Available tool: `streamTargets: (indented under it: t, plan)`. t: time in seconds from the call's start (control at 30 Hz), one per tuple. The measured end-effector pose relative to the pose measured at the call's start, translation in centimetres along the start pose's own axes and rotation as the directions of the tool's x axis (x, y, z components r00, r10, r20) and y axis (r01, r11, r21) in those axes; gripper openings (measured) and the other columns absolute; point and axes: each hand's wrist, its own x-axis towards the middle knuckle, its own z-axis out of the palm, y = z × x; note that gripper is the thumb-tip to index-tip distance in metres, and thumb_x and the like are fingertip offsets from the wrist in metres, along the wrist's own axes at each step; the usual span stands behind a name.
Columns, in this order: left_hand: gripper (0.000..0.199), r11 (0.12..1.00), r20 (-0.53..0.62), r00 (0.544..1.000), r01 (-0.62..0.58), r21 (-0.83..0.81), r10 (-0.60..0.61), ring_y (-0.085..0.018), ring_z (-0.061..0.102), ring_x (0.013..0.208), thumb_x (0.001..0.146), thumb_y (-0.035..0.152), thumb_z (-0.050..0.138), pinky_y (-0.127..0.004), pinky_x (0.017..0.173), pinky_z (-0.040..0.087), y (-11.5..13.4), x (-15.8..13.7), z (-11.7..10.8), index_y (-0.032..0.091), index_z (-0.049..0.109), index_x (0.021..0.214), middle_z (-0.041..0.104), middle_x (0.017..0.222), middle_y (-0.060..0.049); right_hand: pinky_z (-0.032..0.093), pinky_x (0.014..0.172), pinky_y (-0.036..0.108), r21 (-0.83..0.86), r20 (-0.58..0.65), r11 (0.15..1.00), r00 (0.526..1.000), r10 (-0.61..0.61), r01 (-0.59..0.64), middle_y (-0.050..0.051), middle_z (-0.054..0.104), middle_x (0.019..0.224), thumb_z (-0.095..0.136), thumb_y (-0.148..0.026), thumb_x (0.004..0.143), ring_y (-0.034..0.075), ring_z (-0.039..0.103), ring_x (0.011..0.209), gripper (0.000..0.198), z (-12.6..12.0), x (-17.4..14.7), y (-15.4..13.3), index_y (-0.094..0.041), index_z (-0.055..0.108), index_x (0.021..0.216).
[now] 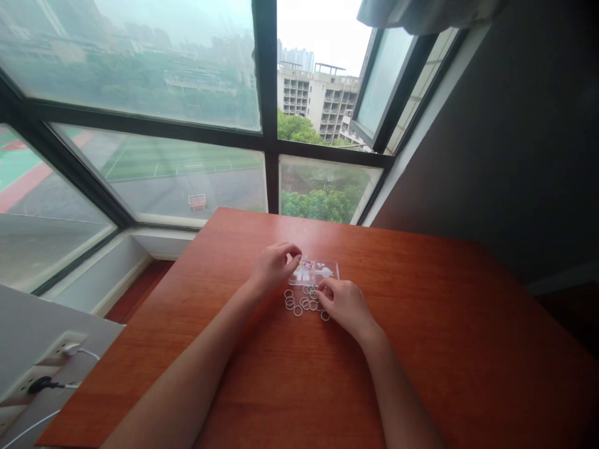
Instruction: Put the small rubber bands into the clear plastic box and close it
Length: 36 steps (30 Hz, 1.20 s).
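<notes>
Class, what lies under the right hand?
Beside the right hand, pale rings show on the table, at least one partly covered; anything directly beneath that hand cannot be seen.

Wooden tabletop [468, 324] lies open to the right of the right hand [345, 302], beyond the clear case [334, 268], and between the forearms [201, 358]. From the near side, loose rings [309, 304] obstruct the way to the case; the left hand [279, 262] crowds its left end, the right hand its near right corner.
</notes>
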Motion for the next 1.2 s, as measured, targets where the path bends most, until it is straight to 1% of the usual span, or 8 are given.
streamTargets:
  t: [0.13,0.27,0.63,0.83,1.1,1.2]
  plan:
    - [0.011,1.0,0.004,1.0,0.0,-0.002,0.0,-0.011,0.053,0.062,0.082,0.021,0.057,-0.022,0.058,0.038,-0.07,0.0,-0.01,0.018,0.067,0.081,0.066,0.075,-0.001,0.029,0.055,0.022,0.022,0.068,1.0,0.997,-0.019,0.018,-0.003,0.067,0.069,0.063,-0.032,0.081,0.012,0.058,0.062,0.009,-0.1,-0.36,-0.03,-0.025,0.068,0.079]
    - [0.01,1.0,0.009,1.0,-0.001,-0.004,0.001,-0.011,0.052,0.061,0.081,0.02,0.058,-0.022,0.057,0.038,-0.08,0.04,-0.03,0.018,0.067,0.08,0.065,0.074,-0.001,0.026,0.053,0.022,0.024,0.103,0.999,0.994,-0.033,0.03,-0.004,0.067,0.068,0.064,-0.027,0.078,0.011,0.056,0.06,0.005,-0.04,-0.59,-0.21,-0.025,0.068,0.077]
    - [0.009,1.0,0.036,0.999,-0.009,-0.014,0.009,-0.01,0.051,0.059,0.081,0.019,0.059,-0.021,0.056,0.037,0.16,0.02,0.13,0.018,0.067,0.08,0.066,0.074,0.0,0.028,0.055,0.02,0.091,0.088,0.994,0.994,-0.069,0.061,-0.003,0.063,0.065,0.061,-0.025,0.079,0.01,0.052,0.058,0.007,0.47,-0.49,-0.01,-0.022,0.066,0.075]
    - [0.01,1.0,0.047,0.999,-0.014,-0.015,0.015,-0.009,0.049,0.058,0.081,0.019,0.058,-0.021,0.055,0.036,0.18,-0.04,0.11,0.017,0.067,0.08,0.065,0.074,0.0,0.028,0.055,0.021,0.078,0.103,0.996,0.993,-0.054,0.046,-0.003,0.064,0.065,0.061,-0.025,0.08,0.01,0.053,0.058,0.008,0.17,-0.45,-0.22,-0.022,0.068,0.077]
    - [0.01,1.0,0.056,0.998,-0.009,-0.025,0.011,-0.01,0.053,0.061,0.08,0.019,0.058,-0.022,0.056,0.038,0.26,-0.01,0.05,0.018,0.068,0.08,0.067,0.075,-0.001,0.029,0.054,0.021,0.074,0.086,0.996,0.995,-0.046,0.039,-0.003,0.065,0.067,0.061,-0.024,0.08,0.01,0.054,0.058,0.007,-0.03,-0.44,-0.27,-0.023,0.068,0.078]
    - [0.01,1.0,0.051,0.999,-0.014,-0.023,0.015,-0.011,0.053,0.061,0.08,0.02,0.058,-0.022,0.057,0.039,0.29,-0.01,0.03,0.018,0.068,0.08,0.067,0.074,-0.001,0.031,0.055,0.02,0.086,0.09,0.996,0.995,-0.047,0.04,-0.003,0.067,0.069,0.06,-0.024,0.081,0.011,0.055,0.059,0.009,-0.12,-0.36,-0.1,-0.023,0.068,0.08]
